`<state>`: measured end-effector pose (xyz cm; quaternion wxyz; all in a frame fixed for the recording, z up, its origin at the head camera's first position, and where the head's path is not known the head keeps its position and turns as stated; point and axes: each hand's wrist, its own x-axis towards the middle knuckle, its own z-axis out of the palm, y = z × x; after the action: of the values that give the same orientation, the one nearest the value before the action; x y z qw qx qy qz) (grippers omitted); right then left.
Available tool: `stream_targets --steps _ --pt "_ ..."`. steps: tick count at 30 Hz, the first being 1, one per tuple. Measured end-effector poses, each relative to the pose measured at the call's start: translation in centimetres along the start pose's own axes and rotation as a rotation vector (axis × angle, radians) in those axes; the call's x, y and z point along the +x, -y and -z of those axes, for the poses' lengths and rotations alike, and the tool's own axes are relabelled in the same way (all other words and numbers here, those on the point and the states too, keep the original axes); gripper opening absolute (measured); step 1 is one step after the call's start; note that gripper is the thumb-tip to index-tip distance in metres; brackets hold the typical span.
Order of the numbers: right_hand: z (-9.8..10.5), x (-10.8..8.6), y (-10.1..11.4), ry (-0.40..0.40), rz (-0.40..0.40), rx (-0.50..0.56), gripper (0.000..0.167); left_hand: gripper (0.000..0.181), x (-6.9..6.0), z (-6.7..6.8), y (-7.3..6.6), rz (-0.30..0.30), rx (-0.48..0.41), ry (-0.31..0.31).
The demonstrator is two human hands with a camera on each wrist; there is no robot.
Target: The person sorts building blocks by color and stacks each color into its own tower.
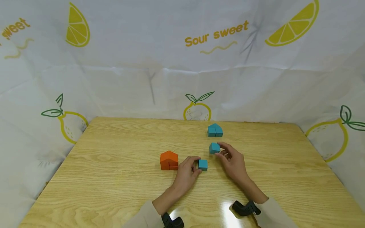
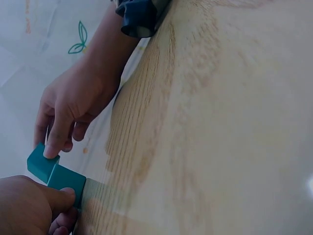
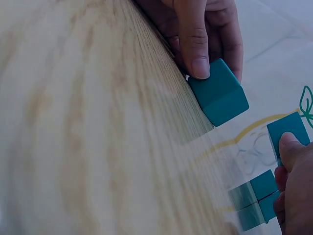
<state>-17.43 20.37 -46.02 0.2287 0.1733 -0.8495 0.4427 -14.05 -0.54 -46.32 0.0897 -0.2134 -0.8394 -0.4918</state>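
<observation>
My left hand (image 1: 186, 174) pinches a blue cube-like block (image 1: 203, 165) between thumb and fingers, low at the tabletop. To its right and farther back, my right hand (image 1: 233, 162) pinches a second blue block (image 1: 214, 148), which appears raised off the table in the right wrist view. Beyond that hand stands a small house-shaped group of blue blocks (image 1: 215, 130), pointed on top. Just left of my left hand sits an orange house-shaped group of blocks (image 1: 169, 160), partly covered by the fingers. Both held blocks (image 2: 68, 183) overlap in the left wrist view.
The wooden table (image 1: 114, 190) spreads around the hands. A white cloth (image 1: 128, 85) with lemon prints and lettering hangs behind the table and along its sides. Each wrist wears a black camera mount (image 1: 246, 208).
</observation>
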Motion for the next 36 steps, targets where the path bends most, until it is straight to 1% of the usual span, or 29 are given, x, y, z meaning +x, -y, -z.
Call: stream_targets --steps 6,10,14,20,23,29,36 --pt "0.3 -0.7 0.3 0.017 0.022 -0.007 0.045 0.038 0.0 0.0 0.0 0.01 0.005 0.006" --pt "0.6 -1.3 0.6 0.043 0.011 -0.022 0.045 0.038 0.0 0.0 -0.1 0.008 0.005 0.003" --pt "0.8 -1.7 0.8 0.06 0.015 -0.018 0.045 0.038 0.0 0.1 -0.2 0.007 0.007 0.001" --pt "0.8 -2.1 0.7 0.065 0.087 -0.017 0.047 0.038 0.1 0.2 -0.3 0.009 0.007 0.004" --pt "0.8 -2.3 0.8 0.078 0.109 -0.007 0.046 0.038 0.1 0.2 -0.3 0.009 0.006 0.004" --pt "0.8 -2.6 0.9 0.108 0.118 0.009 0.045 0.038 0.0 0.2 -0.3 0.016 0.011 0.006" --pt "0.7 -2.7 1.0 0.147 0.109 0.008 0.046 0.038 0.0 0.2 -0.3 0.023 0.013 0.01"
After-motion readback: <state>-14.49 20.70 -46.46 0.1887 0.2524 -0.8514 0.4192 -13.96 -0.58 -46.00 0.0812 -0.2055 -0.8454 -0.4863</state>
